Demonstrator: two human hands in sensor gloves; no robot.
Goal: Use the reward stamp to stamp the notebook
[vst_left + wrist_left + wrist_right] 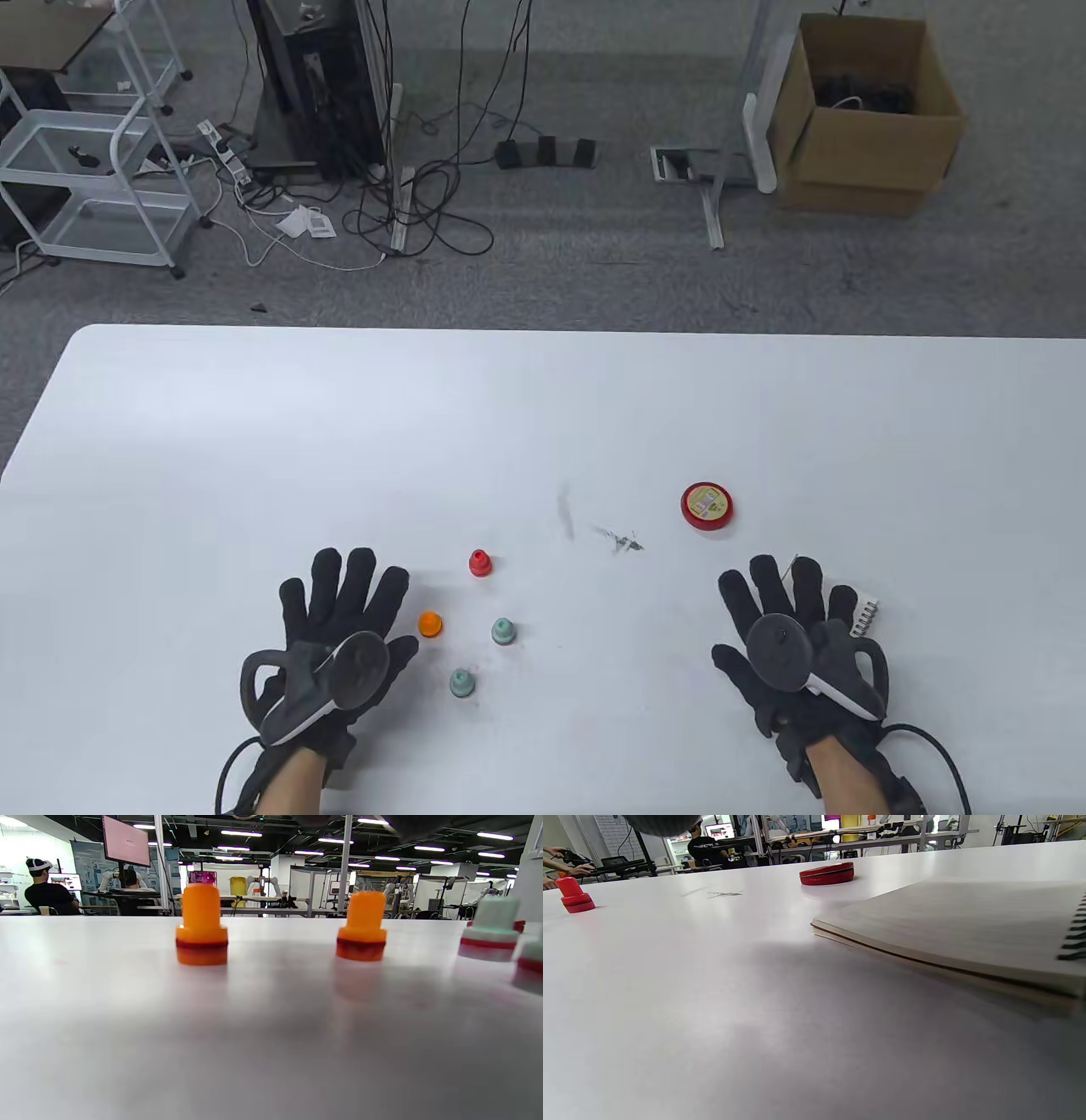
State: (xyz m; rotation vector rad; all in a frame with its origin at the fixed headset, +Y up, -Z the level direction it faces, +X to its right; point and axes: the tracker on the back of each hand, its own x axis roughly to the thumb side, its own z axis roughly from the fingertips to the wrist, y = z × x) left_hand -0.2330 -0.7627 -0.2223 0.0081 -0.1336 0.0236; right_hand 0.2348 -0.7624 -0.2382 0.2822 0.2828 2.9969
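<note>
Not started | both hands [348, 628] [785, 632] lying spread, holding nothing | stamps [432, 625] sitting beside left | notebook [967, 925] waiting under right, unstamped

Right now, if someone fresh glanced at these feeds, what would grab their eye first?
Probably the two black-gloved hands lying flat near the table's front edge, left hand and right hand, holding nothing. Next, the cluster of small stamps right of the left hand: red stamp, orange stamp and two teal ones. Then the red round tin beyond the right hand, whose palm covers the notebook.
</note>
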